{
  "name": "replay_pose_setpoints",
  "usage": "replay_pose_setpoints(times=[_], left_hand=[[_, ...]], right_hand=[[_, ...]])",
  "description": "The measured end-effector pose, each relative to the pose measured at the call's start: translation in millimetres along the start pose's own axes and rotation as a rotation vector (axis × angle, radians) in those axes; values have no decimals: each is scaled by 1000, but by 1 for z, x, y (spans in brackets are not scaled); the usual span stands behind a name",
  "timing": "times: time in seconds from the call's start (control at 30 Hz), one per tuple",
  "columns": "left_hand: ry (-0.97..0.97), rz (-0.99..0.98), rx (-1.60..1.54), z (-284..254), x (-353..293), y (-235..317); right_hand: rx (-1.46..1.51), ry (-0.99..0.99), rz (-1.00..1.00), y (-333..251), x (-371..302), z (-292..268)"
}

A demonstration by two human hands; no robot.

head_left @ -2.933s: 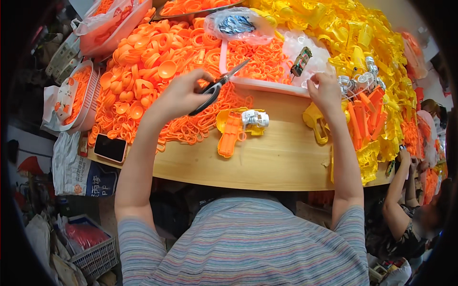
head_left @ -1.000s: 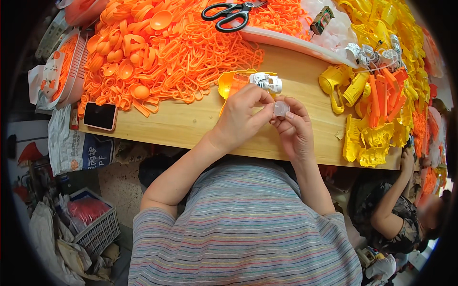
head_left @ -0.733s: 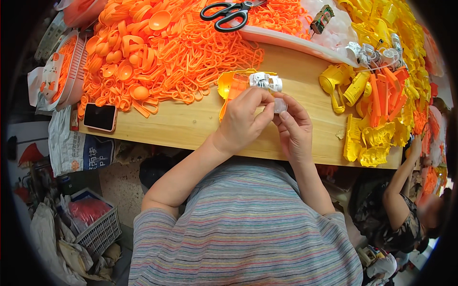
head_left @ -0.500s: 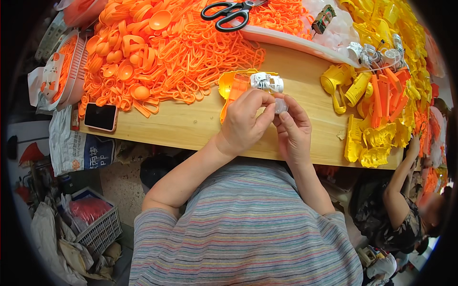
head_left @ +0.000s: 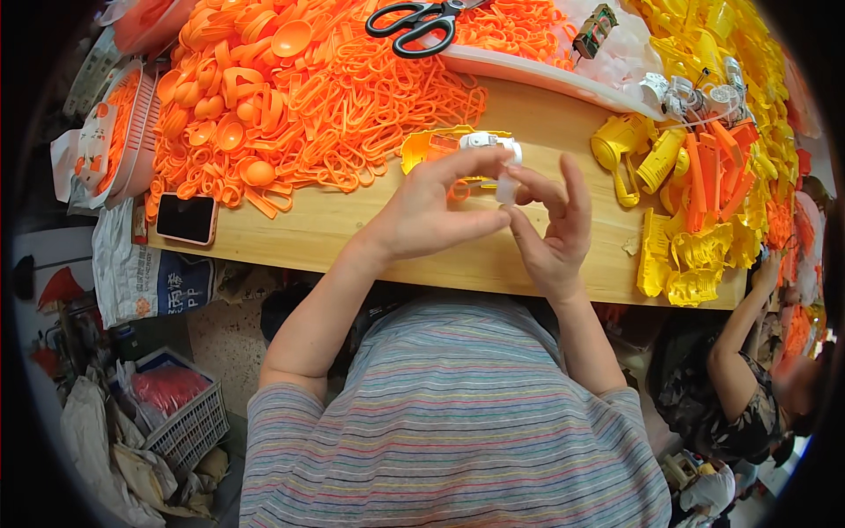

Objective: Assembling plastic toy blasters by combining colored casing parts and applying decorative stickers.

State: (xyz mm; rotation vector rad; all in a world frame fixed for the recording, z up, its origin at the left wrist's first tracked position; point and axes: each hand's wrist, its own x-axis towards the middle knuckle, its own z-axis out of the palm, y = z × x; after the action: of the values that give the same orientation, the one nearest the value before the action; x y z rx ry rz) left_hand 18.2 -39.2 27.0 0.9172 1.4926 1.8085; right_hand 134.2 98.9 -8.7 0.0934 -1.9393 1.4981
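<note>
A small translucent, whitish plastic cap is between my two hands above the table's front part. My right hand has it pinched at the thumb and fingertips, with other fingers raised. Beside it, my left hand is open, its thumb and forefinger stretched apart around the cap. Just behind my hands lies a yellow plastic shell with an orange part in it. A white mechanical unit rests at the shell's right end, partly covered by my left hand.
Orange plastic parts are heaped on the left, with black-handled scissors behind. A phone lies at the left edge. Yellow parts and orange strips are piled on the right. Another person's arm reaches in there.
My left hand has opened from a pinch, its thumb and forefinger spreading. My right hand's fingers have lifted and spread while the translucent cap stays between the hands, turned differently.
</note>
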Motion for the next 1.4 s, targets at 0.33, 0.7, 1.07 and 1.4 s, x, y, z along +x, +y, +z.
replay_pose_setpoints(times=[0.33,0.7,1.07,1.4], left_hand=[[-94,354,555,-22,-2,-11],[-167,499,782,-16,-4,-15],[-21,601,1069,-25,13,-17],[-22,389,1045,-30,4,-16]], right_hand=[[119,-7,321,-8,-4,0],[332,-131,641,4,-4,-6],[152,99,420,3,-9,-11],[-300,-161,44,15,26,-40]])
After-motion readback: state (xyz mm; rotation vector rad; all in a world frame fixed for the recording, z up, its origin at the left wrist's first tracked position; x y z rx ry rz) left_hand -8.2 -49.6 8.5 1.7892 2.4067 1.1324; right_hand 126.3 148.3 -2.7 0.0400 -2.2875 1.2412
